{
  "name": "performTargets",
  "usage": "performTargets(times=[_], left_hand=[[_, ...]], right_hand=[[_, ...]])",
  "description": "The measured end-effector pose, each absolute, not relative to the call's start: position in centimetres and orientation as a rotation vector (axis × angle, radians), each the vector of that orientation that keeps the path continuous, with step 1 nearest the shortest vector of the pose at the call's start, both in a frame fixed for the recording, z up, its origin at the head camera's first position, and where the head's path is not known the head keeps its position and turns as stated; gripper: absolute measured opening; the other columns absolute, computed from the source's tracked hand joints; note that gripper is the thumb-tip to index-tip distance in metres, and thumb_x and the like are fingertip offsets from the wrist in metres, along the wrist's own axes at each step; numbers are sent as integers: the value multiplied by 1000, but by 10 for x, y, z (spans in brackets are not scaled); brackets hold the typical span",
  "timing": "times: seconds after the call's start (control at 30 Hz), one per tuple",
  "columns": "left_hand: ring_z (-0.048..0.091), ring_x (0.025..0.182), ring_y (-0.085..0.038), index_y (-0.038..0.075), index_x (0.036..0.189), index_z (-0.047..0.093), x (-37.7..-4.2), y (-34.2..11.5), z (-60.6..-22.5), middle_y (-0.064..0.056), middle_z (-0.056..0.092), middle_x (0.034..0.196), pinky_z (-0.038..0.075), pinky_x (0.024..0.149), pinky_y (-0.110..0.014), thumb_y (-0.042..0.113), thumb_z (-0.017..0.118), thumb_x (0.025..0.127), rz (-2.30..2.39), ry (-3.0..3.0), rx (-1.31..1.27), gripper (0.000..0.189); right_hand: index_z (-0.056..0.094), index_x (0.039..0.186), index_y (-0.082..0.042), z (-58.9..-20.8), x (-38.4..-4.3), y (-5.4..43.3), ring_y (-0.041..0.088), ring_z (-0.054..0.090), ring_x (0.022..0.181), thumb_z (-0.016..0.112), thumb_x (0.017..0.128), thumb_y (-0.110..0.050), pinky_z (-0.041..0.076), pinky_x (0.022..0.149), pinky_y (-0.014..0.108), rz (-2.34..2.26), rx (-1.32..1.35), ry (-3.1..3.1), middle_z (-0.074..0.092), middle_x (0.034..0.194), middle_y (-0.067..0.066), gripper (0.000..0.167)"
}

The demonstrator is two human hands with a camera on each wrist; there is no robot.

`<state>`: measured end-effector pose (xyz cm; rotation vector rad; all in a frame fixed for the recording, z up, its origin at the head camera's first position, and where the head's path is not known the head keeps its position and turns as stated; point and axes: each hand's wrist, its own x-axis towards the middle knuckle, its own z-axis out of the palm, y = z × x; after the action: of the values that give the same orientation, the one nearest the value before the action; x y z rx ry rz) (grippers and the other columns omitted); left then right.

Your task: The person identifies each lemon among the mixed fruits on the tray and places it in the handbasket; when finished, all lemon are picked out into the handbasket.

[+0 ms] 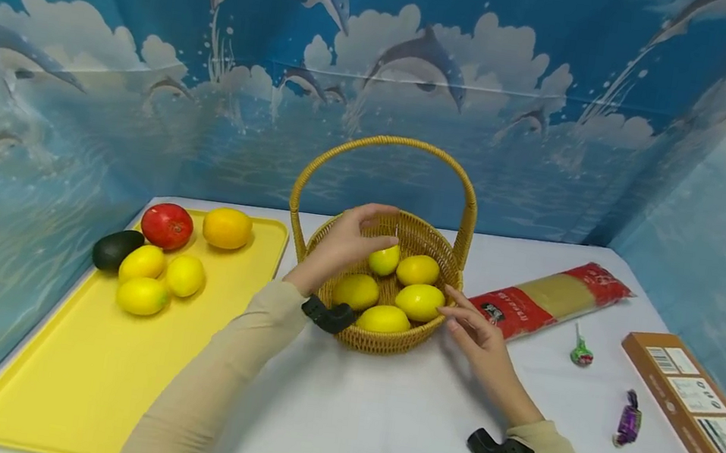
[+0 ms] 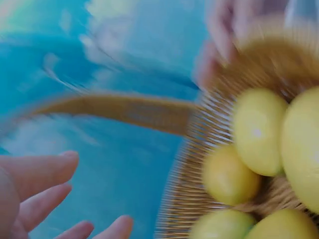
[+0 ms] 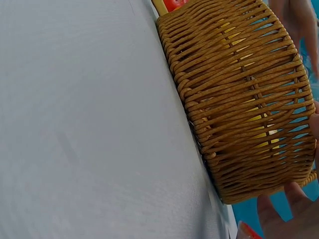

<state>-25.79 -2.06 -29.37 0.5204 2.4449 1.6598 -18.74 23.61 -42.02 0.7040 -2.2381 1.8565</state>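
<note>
Both arms, in beige sleeves, are reaching forward over the white worktop (image 1: 378, 427) towards the round woven wicker basket with the tall arched handle (image 1: 432, 247). The left forearm is angling up from the lower left, and the left hand (image 1: 343, 243) is hovering over the basket's left rim, fingers loosely spread and arching above the small yellow-green lemon (image 1: 384, 259) at the back; whether the fingertips are actually touching it cannot be told. In the left wrist view the fingers (image 2: 40, 172) are lying relaxed and apart, holding nothing. The right forearm is coming in from the lower right, and the right hand (image 1: 482, 342) is lying low beside the basket's right wall, fingers fairly straight, tips touching the weave. The basket is sitting mid-worktop, between the yellow plastic tray (image 1: 88, 382) and the red-ended packet of spaghetti (image 1: 549, 297), and is holding five yellow lemons.
</note>
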Motion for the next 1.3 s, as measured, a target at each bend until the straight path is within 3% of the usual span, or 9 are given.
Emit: performTargets(times=[0.17, 0.3, 0.5, 0.73, 0.93, 1.1, 1.3], left_hand=[[37, 127, -13, 15, 134, 52, -208, -74, -267, 5, 44, 137, 34, 101, -38, 17, 64, 91, 1728, 2432, 725, 44], [39, 127, -15, 8, 134, 52, -180, -135, -267, -1, 47, 136, 40, 97, -31, 11, 64, 90, 1774, 2523, 662, 45], [43, 122, -19, 0, 133, 50, -161, -232, -303, -9, 50, 131, 41, 90, -17, 5, 62, 90, 2003, 2693, 369, 45], [45, 120, -12, 2, 136, 47, -149, -315, -358, -1, 51, 130, 40, 90, -14, -2, 55, 92, 2500, 2328, 148, 45], [42, 117, -6, 7, 143, 37, -155, -341, -387, -7, 37, 138, 39, 87, -11, 13, 57, 95, 2196, 2355, -50, 53], [33, 119, -23, 10, 147, 27, -165, -338, -394, -16, 24, 144, 35, 83, -13, 30, 60, 93, 1740, 2530, -126, 67], [33, 119, -33, 8, 147, 27, -164, -323, -393, -20, 28, 143, 34, 86, -22, 31, 66, 89, 1505, 2625, -61, 73]], right_hand=[[59, 119, 5, -420, -188, 235, 19, 24, 136, 50, 95, 4, 31, 99, 18, 1863, 724, -2226, 32, 147, 14, 26], [59, 118, 5, -418, -189, 236, 18, 24, 136, 50, 96, 2, 31, 100, 18, 1863, 723, -2230, 33, 146, 13, 25], [58, 118, 7, -415, -189, 240, 19, 24, 136, 49, 95, 5, 31, 100, 18, 1852, 731, -2222, 33, 146, 15, 25], [57, 118, 9, -417, -190, 237, 19, 25, 135, 48, 94, 7, 32, 99, 19, 1855, 748, -2220, 32, 146, 16, 26], [57, 119, 9, -417, -190, 237, 19, 25, 135, 48, 94, 7, 32, 100, 19, 1857, 742, -2217, 32, 146, 17, 26], [57, 119, 9, -419, -190, 238, 19, 25, 135, 48, 95, 7, 32, 100, 19, 1859, 744, -2215, 32, 146, 17, 26], [58, 119, 8, -421, -191, 237, 18, 25, 136, 49, 95, 4, 31, 100, 19, 1866, 733, -2226, 32, 147, 15, 25]])
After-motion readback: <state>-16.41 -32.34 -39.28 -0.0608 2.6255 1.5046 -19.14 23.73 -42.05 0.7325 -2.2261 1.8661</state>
